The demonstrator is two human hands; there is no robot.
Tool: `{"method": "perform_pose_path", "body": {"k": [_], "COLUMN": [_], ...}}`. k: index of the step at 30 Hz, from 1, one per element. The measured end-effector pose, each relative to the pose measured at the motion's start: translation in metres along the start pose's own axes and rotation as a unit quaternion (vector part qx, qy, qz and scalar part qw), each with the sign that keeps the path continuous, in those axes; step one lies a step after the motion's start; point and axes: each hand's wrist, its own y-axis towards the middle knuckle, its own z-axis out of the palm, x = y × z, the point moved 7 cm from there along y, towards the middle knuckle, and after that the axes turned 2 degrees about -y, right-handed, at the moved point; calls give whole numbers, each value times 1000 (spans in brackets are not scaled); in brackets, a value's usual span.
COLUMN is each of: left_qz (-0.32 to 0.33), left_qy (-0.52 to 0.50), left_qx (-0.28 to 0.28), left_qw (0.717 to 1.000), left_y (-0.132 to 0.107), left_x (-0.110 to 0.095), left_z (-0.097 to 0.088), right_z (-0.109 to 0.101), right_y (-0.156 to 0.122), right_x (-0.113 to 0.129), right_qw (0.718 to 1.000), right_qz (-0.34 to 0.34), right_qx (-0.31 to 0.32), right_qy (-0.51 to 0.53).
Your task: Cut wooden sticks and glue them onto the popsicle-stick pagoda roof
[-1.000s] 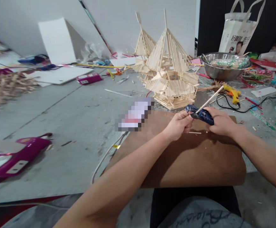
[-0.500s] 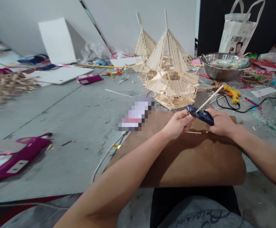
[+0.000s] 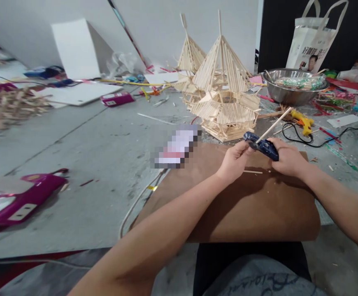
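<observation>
Over the brown board (image 3: 277, 205), my left hand (image 3: 235, 159) is closed, its fingers pinched at the lower end of a thin wooden stick (image 3: 274, 124). That stick slants up to the right, across a dark blue hand tool (image 3: 268, 149). My right hand (image 3: 288, 158) is wrapped round the tool's right end; its exact kind is hard to make out. The tool's left end meets my left fingertips. A short stick piece (image 3: 253, 172) lies on the board below my hands. Just beyond stands a pagoda-like model of wooden sticks (image 3: 225, 111).
A second stick model (image 3: 189, 55) stands behind the first. At the right are a metal bowl (image 3: 285, 92), a yellow glue gun (image 3: 304, 123) with a black cord, and scattered scraps. Leftward lie a blurred-out phone (image 3: 177, 148) with a cable, a purple device (image 3: 24, 199) and a stick pile (image 3: 9, 107).
The view has shifted slightly. Both hands keep their hold on the stick and tool, with hardly any movement.
</observation>
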Motion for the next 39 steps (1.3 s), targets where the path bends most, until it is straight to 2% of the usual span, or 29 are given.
{"method": "perform_pose_path", "body": {"k": [3,6,16,28,39], "left_qz": [-61,-102,-172,-208,-211], "left_qy": [-63,-112,-154,-194,-208], "left_qx": [46,66,79,97,113], "left_qw": [995,986,970,954,948], "left_y": [-1,-1,-3,-6,-6], "left_x": [5,10,19,19,19], "left_z": [4,6,9,13,14], "right_z": [-1,-2,-3,-4,-4], "right_y": [0,1,0,0,0], "right_x": [1,1,6,4,3], "right_qw": [1000,999,997,998,999], "right_qz": [-14,-22,-58,-58,-45], "right_qx": [6,9,27,10,10], "right_qy": [16,29,42,28,0]}}
